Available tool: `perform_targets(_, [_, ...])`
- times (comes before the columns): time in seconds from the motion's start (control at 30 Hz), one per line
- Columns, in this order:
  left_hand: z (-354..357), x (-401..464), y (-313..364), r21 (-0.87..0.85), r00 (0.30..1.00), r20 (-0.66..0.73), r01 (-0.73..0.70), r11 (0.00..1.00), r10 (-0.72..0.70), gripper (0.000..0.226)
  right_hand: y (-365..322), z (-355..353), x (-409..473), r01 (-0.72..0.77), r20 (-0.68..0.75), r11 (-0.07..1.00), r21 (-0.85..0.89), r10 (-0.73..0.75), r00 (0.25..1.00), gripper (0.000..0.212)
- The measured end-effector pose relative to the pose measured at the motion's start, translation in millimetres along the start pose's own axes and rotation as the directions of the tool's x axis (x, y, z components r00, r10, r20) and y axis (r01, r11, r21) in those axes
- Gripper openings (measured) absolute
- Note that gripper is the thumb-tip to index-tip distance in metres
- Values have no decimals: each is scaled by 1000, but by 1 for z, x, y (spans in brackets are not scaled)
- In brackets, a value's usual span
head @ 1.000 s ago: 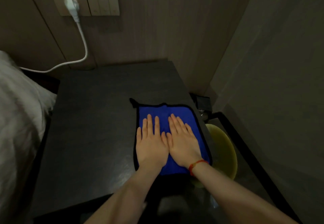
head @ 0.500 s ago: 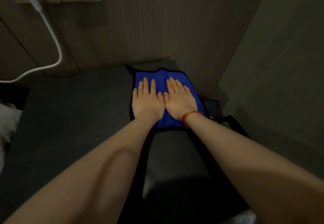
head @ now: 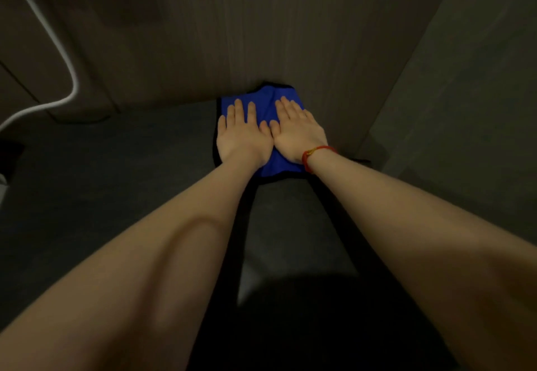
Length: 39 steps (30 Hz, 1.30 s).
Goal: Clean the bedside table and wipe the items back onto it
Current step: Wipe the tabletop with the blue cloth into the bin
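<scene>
Head view has our fingers (head: 239, 110) laid out straight and flat, gripping nothing, simply pressing down on the blue cloth (head: 266, 107). Our left hand (head: 242, 135) and right hand (head: 296, 132) lie side by side with the thumbs touching, both palms on the cloth, and a red cord bracelet (head: 312, 155) circles the right wrist. The cloth sits at the far right corner of the dark table (head: 110, 173), its far edge bunched up against the wall panel (head: 261, 36), where a fold rises between our two hands. We judge the step in hand to be the wiping of the tabletop, with the cloth now at the limit of its reach. To do it well we should keep the palms flat and the pressure even across both hands, let the black-trimmed edge run right into the seam where table meets wall, and cover the rest of the surface in overlapping passes so no strip is missed; smoothing the raised fold would keep the whole cloth in contact. A white cable (head: 58, 59) hangs down the wall at the left, well apart from our hands, and is worth steering clear of. Much is hard to read in the dim light: we cannot tell dust from clean surface, the near part of the table is lost in shadow behind our forearms, and none of the items to be put back is in sight.
</scene>
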<state>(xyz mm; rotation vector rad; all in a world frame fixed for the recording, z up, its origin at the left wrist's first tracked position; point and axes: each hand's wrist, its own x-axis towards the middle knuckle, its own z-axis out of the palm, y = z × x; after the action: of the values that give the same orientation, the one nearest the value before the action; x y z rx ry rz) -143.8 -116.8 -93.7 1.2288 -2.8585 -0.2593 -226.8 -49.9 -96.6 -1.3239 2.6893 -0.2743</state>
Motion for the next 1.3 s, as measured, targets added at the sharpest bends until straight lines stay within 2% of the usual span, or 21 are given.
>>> perform_targets(0.57, [16, -236, 35, -87, 994, 54, -86, 993, 91, 58, 19, -2, -246, 80, 73, 996, -36, -77, 994, 57])
perform_targets(0.83, [20, -305, 48, -110, 988, 93, -112, 988, 123, 57, 36, -5, -320, 137, 74, 986, -91, -130, 989, 57])
perform_targets(1.07, [20, -322, 44, -69, 974, 117, -188, 980, 195, 78, 62, -8, -341, 149, 181, 986, -76, -133, 974, 83])
perform_targets(1.17, [18, -326, 42, -42, 970, 126, -205, 978, 208, 81, 63, -6, -344, 173, 90, 968, -180, -159, 983, 92])
perform_targets(1.3, [12, -329, 34, 36, 949, 207, -251, 967, 239, 93, 64, 2, -345, 176, -43, 948, -265, -194, 980, 86])
